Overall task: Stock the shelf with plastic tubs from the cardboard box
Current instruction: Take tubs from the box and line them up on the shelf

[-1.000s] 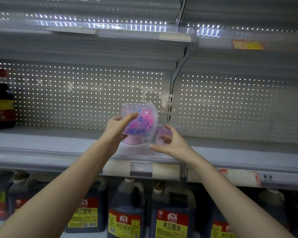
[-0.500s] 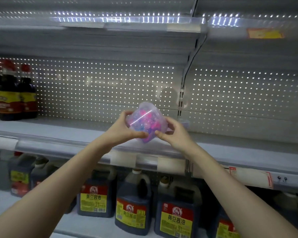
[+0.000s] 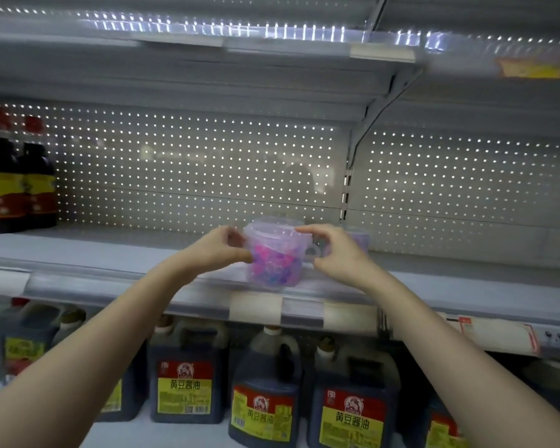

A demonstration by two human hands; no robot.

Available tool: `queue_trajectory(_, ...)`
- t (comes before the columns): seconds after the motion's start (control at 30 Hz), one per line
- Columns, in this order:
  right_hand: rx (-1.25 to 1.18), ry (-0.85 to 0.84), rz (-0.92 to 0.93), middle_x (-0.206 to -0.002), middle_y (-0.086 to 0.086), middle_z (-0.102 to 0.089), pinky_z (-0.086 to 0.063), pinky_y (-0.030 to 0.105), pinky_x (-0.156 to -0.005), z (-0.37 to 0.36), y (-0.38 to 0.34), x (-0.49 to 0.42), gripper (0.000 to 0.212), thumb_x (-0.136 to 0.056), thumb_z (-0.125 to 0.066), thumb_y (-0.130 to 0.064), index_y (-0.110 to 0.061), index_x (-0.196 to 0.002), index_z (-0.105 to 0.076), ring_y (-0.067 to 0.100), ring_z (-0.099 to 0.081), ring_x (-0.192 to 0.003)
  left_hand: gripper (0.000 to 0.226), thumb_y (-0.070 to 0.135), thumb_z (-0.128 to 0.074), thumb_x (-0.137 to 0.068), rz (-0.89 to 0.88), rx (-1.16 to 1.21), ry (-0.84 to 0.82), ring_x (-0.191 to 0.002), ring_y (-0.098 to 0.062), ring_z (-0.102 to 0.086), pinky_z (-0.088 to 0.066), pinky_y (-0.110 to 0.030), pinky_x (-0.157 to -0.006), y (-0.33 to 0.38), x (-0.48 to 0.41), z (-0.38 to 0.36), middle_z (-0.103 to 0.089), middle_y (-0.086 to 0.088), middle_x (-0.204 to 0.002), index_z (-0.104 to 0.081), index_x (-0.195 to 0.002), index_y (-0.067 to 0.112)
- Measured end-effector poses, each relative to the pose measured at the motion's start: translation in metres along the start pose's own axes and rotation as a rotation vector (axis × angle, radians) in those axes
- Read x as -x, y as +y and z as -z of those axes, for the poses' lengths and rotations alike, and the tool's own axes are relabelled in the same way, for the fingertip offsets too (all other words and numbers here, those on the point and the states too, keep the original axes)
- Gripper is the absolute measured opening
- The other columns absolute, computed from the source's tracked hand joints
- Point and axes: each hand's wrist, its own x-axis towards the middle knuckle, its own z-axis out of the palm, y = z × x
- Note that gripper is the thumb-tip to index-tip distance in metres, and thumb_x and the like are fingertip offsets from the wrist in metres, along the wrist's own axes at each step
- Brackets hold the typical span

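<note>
A clear plastic tub (image 3: 274,258) with pink and blue pieces inside stands upright near the front edge of the grey middle shelf (image 3: 110,253). My left hand (image 3: 219,248) grips its left side. My right hand (image 3: 332,250) pinches its right side by a small handle. A second clear tub (image 3: 358,237) stands on the shelf just behind my right hand, mostly hidden. The cardboard box is out of view.
Dark sauce bottles (image 3: 12,185) with red caps stand at the shelf's far left. Large soy sauce jugs (image 3: 186,383) fill the shelf below. A perforated back panel (image 3: 191,176) and a vertical bracket (image 3: 346,189) lie behind the tub. Another shelf (image 3: 207,43) hangs overhead.
The tub was tilted in the air between both hands; it has turned upright and come down onto the shelf. The view shifted right and down a little.
</note>
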Motion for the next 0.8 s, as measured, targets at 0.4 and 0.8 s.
queue_trajectory(0.4,0.163,0.288,-0.125,-0.11,-0.01,-0.045,-0.04,0.041,-0.096,-0.034,-0.026,0.007,0.05,-0.073,-0.065,-0.063,-0.032,-0.112,-0.061,0.014,-0.053,-0.103,0.032,0.018,-0.034,-0.101,-0.043,0.261,0.118,-0.083,-0.01,-0.052,-0.04,-0.025,-0.077,0.012,-0.018,-0.01,-0.054,-0.003,-0.112,-0.055,-0.123,0.009)
queue_trajectory(0.8,-0.041,0.246,-0.137,-0.103,-0.005,-0.061,-0.047,0.03,-0.092,-0.014,-0.007,-0.005,0.035,-0.088,-0.065,-0.024,-0.017,-0.122,-0.062,0.008,-0.054,-0.092,0.02,0.011,-0.053,-0.091,-0.113,0.201,0.368,-0.088,-0.018,-0.064,-0.047,-0.029,-0.075,-0.002,-0.008,0.005,-0.07,-0.003,-0.097,-0.067,-0.105,0.015)
